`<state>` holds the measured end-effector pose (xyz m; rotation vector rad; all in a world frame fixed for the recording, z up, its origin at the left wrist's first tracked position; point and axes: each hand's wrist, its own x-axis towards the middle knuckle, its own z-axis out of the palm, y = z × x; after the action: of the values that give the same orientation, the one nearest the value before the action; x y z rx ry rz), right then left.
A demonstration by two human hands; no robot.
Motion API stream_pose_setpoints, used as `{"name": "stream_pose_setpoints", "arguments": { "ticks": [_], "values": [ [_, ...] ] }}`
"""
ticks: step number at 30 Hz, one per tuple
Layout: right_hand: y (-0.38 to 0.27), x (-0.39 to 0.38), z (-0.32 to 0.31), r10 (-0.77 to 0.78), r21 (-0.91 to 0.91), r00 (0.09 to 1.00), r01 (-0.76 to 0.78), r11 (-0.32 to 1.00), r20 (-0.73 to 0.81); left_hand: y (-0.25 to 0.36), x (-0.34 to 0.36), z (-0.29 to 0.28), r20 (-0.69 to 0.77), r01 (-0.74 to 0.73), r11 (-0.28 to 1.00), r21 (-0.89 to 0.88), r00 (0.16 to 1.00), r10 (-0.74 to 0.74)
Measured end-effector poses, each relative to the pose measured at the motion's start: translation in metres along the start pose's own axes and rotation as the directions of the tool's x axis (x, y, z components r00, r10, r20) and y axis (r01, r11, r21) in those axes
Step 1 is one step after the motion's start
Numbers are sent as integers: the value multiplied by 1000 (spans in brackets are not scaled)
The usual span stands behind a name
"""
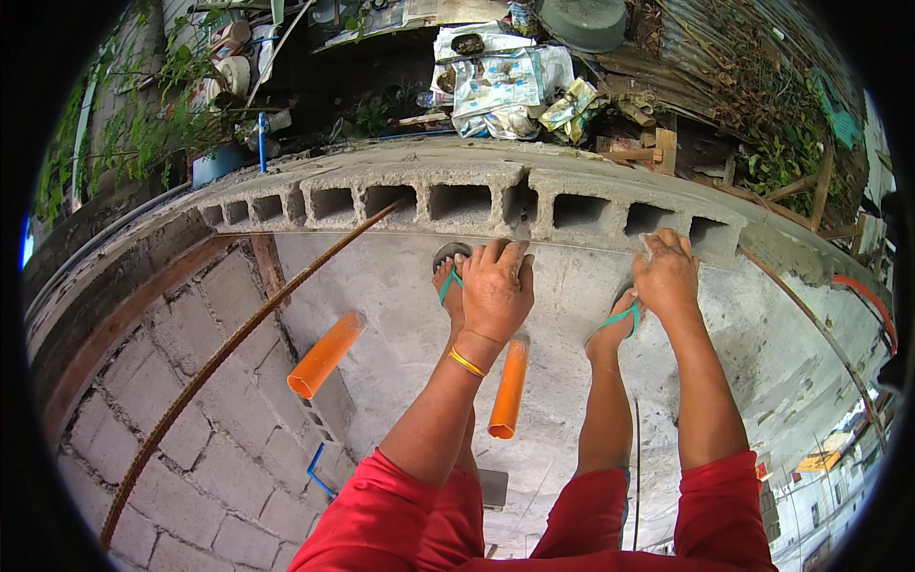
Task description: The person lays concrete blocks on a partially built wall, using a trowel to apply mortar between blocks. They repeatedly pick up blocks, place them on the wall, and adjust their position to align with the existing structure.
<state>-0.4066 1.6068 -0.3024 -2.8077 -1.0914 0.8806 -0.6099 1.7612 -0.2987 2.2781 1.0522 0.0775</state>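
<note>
A row of grey hollow concrete blocks [572, 191] lies along the wall top, with a thin line running along its near lower edge. My left hand [496, 291] is closed at that edge, below the middle; what its fingertips grip is hidden. My right hand [667, 272] has curled fingers over the near edge of the right-hand block. A long rusty rebar [252, 326] slants up to a block cavity at left. Below my hands, my two feet in teal-strapped sandals [624, 315] rest on the pale concrete surface.
Orange pipe stubs [318, 358] [509, 386] stand below, left and between my arms. A blockwork wall [191, 410] and bent blue pipe [319, 469] are at lower left. Beyond the blocks lie white sacks [491, 91], scrap wood, plants and metal sheets. Another rebar [801, 310] runs down the right.
</note>
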Motion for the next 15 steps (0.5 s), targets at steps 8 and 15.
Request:
{"name": "stream_pose_setpoints", "arguments": {
  "ticks": [8,15],
  "values": [
    [-4,3,-10,27,17,997,-29,999,68,-9,9,-5,18,26,1000,17,999,-26],
    [-13,7,-16,49,32,992,-53,998,117,13,41,18,186,172,980,101,964,-189]
  ]
}}
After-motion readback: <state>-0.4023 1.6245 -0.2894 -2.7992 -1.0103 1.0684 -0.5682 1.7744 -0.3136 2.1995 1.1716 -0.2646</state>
